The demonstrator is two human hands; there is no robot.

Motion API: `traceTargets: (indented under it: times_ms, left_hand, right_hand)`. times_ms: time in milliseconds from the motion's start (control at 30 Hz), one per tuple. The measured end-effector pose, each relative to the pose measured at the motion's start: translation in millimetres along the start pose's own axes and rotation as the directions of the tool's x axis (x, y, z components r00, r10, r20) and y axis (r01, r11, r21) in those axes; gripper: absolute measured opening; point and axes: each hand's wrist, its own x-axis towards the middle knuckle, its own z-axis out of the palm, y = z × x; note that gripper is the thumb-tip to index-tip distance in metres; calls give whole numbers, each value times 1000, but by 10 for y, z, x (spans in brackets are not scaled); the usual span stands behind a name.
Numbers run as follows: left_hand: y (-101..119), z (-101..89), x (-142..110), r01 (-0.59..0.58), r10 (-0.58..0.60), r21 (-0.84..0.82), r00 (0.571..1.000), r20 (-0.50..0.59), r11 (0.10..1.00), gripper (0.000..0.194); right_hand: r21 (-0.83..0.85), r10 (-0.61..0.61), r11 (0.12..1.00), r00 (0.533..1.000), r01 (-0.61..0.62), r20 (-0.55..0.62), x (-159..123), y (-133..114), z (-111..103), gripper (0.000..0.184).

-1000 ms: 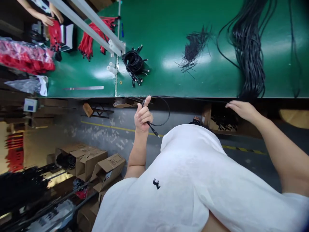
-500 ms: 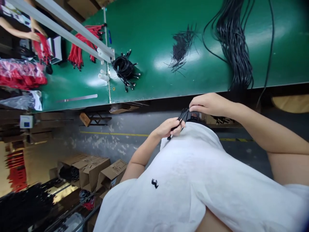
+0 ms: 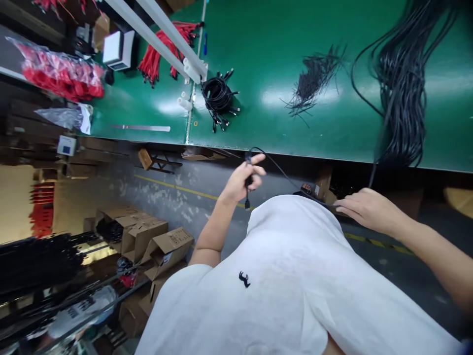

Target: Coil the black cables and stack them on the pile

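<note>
A black cable [image 3: 280, 169] arcs from my left hand [image 3: 239, 182] across to my right hand [image 3: 367, 209]. My left hand is closed round one end of it, index finger stretched out, with a plug hanging below the fingers. My right hand pinches the cable farther along, in front of the table edge. Beyond my right hand lies a thick bundle of long black cables [image 3: 404, 98] on the green table [image 3: 266, 29]; a strand runs down from it near that hand. Left of the bundle is a pile of short black ties [image 3: 314, 81]. A coiled black cable bunch [image 3: 218, 96] lies farther left.
Red cables [image 3: 155, 56] lie beyond the grey metal posts [image 3: 166, 29] on the table. A metal ruler [image 3: 144, 128] lies near its front edge. Bagged red goods [image 3: 61, 74] are at the far left. Cardboard boxes [image 3: 166, 251] stand on the floor behind my left arm.
My hands have moved well apart, my right hand going right along the cable, which now spans between them. The view has shifted, and the co-worker's hands at the upper left are gone from it.
</note>
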Motion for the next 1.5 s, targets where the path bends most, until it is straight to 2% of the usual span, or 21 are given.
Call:
traceTargets:
  times_ms: [67, 133, 200, 267, 333, 433, 600, 700, 800, 867, 967, 1033, 1100, 1167, 1233, 1300, 1333, 1367, 1400, 1433, 1500]
  left_hand:
    - [-214, 151, 118, 74, -84, 90, 989, 119, 993, 45]
    - [-381, 323, 166, 89, -120, 140, 964, 237, 986, 46]
    - [-449, 479, 154, 83, -144, 184, 924, 353, 979, 47]
    - [-434, 591, 126, 92, -178, 206, 876, 449, 974, 48]
    - [-400, 652, 116, 134, -215, 193, 836, 504, 972, 51]
    - [-406, 667, 134, 224, -268, 148, 805, 529, 963, 50]
    - [-468, 567, 135, 344, -343, 81, 830, 440, 936, 41]
    - [-424, 466, 90, 370, -361, 44, 863, 353, 928, 32]
    - [-353, 338, 19, 373, -357, -8, 894, 271, 928, 30]
    - [-326, 247, -43, 393, -376, -22, 893, 246, 919, 34]
    - [-331, 143, -153, 385, -365, -67, 908, 206, 920, 37]
    - [-337, 106, -226, 327, -309, -116, 939, 152, 938, 38]
    - [-299, 82, -290, 257, -245, -146, 965, 97, 955, 39]
    - [-184, 49, -341, 163, -158, -167, 986, 44, 972, 40]
    - [-10, 0, -370, 38, -42, -182, 999, -19, 983, 39]
    - [144, -46, -353, -74, 61, -175, 995, -80, 982, 36]
    - [184, -57, -322, -106, 91, -154, 990, -104, 982, 35]
    - [189, -54, -275, -109, 96, -116, 989, -113, 987, 33]
    - [156, -35, -217, -84, 77, -66, 992, -103, 994, 33]
    - [89, 0, -155, -37, 37, -8, 997, -69, 999, 34]
    - [-107, 111, -53, 86, -92, 97, 994, 61, 992, 43]
  right_hand:
    - [112, -110, 987, 994, 112, -28, 350, -432, -285, 39]
    - [197, -112, 972, 990, 127, -87, 695, -625, -582, 44]
    - [276, -55, 957, 990, 90, -131, 949, -614, -797, 50]
    - [356, 5, 933, 991, 45, -136, 1087, -514, -893, 52]
    - [417, 41, 909, 992, 14, -122, 1137, -417, -894, 53]
    - [456, 92, 890, 986, -19, -139, 1128, -341, -834, 54]
    - [474, 241, 874, 941, -104, -238, 1063, -257, -781, 56]
    - [474, 259, 870, 942, -132, -212, 1011, -133, -705, 55]
    - [450, 260, 880, 947, -152, -190, 922, 109, -524, 52]
    - [399, 250, 903, 951, -160, -183, 824, 343, -367, 49]
    - [229, 203, 958, 973, -174, -113, 619, 786, -182, 40]
    - [61, 242, 969, 966, -238, -91, 472, 1117, -156, 31]
    - [-101, 343, 929, 930, -357, -133, 358, 1405, -208, 23]
    - [-224, 424, 861, 887, -458, -183, 307, 1522, -275, 16]
    - [-314, 429, 835, 892, -451, -141, 309, 1340, -265, 16]
    - [-336, 296, 903, 955, -269, 30, 324, 841, -140, 18]
    - [-286, 141, 952, 986, -109, 93, 326, 512, -54, 18]
    - [-185, -46, 980, 985, 77, 166, 328, 169, 22, 21]
    - [-67, -221, 969, 955, 238, 198, 339, -157, 69, 25]
    - [-1, -298, 953, 943, 302, 149, 366, -440, 73, 30]
    - [66, -329, 943, 944, 327, 28, 493, -804, -63, 39]
